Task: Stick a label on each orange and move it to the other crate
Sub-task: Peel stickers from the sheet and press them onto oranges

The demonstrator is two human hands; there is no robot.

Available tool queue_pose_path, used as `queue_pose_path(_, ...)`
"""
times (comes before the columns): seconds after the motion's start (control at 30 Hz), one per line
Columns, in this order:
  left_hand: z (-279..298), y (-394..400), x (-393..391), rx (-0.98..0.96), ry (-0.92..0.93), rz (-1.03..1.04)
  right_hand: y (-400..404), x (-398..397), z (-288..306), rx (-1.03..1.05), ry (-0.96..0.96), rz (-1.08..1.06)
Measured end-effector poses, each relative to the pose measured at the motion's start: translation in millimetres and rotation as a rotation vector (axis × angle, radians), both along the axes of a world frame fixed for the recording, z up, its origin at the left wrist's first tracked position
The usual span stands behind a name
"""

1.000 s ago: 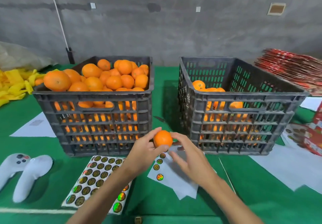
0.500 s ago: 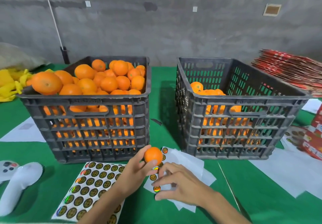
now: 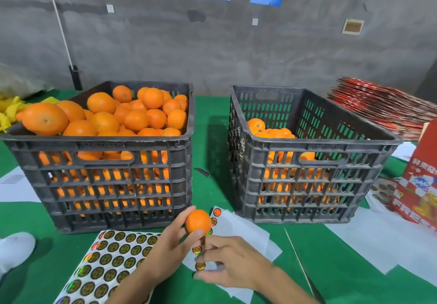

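Left hand [image 3: 169,239] fingers grip orange [image 3: 198,221]; axis unclear. Right hand [image 3: 233,260] fingers curled over sticker strip [image 3: 201,251].

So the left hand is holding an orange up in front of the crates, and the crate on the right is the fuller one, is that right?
Not quite. The head view shows the left hand holding the orange, but the left crate is the fuller one, heaped past its rim. The right crate is only partly filled.

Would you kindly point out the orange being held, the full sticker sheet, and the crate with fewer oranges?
held orange [image 3: 198,221], head view, middle of its visible peel.
full sticker sheet [image 3: 111,262], head view, among its round labels.
emptier crate [image 3: 316,144], head view, front rim.
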State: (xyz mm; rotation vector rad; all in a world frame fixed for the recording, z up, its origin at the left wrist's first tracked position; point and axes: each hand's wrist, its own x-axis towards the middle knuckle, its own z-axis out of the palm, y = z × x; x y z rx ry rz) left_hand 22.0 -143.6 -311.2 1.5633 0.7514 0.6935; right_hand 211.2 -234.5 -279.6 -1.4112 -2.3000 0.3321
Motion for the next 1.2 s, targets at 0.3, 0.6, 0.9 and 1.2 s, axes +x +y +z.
queue_pose_path(0.3,3.9,-2.8,0.6,0.033,0.0,0.024,0.8,-2.1,-3.2,0.116,-0.087,0.045)
queue_pose_path(0.6,4.2,-3.6,-4.8,0.051,-0.071,0.087,-3.9,-2.7,-3.3,0.099,0.016,-0.215)
queue_pose_path(0.9,25.4,-13.9,-5.1,-0.121,-0.154,0.131,3.5,0.2,4.2,0.187,0.523,-0.588)
queue_pose_path(1.2,43.5,-26.5,3.2,-0.082,-0.036,0.034,9.3,-26.2,5.2,0.033,0.676,-0.476)
